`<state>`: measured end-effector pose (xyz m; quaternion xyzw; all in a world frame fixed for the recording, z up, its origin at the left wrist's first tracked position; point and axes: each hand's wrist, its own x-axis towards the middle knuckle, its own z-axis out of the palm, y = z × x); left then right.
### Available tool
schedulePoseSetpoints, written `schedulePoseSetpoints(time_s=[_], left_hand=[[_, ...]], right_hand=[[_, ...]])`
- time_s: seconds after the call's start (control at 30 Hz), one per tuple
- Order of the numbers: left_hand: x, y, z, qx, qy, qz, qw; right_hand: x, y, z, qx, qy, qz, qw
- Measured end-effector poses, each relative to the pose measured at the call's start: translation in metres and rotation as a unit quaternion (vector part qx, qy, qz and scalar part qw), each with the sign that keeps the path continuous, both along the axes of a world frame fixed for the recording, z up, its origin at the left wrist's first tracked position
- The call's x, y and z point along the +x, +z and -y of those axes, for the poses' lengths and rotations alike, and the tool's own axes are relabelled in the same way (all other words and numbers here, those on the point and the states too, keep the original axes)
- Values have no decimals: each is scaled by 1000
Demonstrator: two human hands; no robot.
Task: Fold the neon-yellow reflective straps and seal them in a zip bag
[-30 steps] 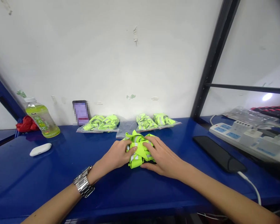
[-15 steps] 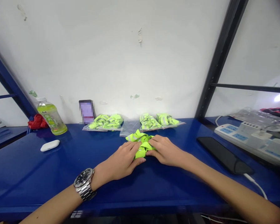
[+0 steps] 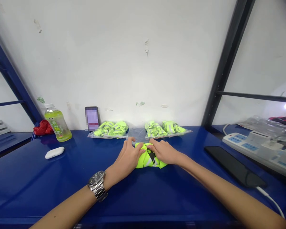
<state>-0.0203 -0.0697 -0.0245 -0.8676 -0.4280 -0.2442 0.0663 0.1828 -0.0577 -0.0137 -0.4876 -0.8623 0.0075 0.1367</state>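
Note:
A bundle of neon-yellow reflective straps (image 3: 147, 161), with silver strips and a small black patch, lies on the blue table in front of me. My left hand (image 3: 128, 157), a metal watch on its wrist, grips the bundle's left side with the thumb on top. From the right, my right hand (image 3: 165, 152) pinches the upper right part of the same bundle. The fingertips behind the bundle are partly hidden. Just beyond my hands lies a flat clear plastic bag (image 3: 138, 133).
Clear bags holding similar yellow bundles (image 3: 112, 128) (image 3: 165, 128) lie along the wall. To the left are a drink bottle (image 3: 59, 125), a white case (image 3: 54, 152) and a propped phone (image 3: 92, 119). A black phone (image 3: 233, 165) on a cable and a power strip (image 3: 255, 148) occupy the right.
The bundle has been turned and pressed into a wider, rounder shape, showing a black patch. Both hands have shifted their grip to its upper side. The camera view has tilted slightly up.

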Motion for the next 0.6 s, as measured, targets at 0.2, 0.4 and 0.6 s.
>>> schedulePoseSetpoints(time_s=[0.2, 0.4, 0.6], left_hand=[[-10, -1, 6, 29, -120, -53, 991], [-11, 16, 10, -21, -165, -97, 981], [-10, 14, 1, -69, -169, -82, 980]], right_hand=[[-4, -1, 1, -21, -6, -11, 1000], [-13, -3, 23, 128, -65, 6, 990], [8, -3, 31, 158, 116, 9, 981]])
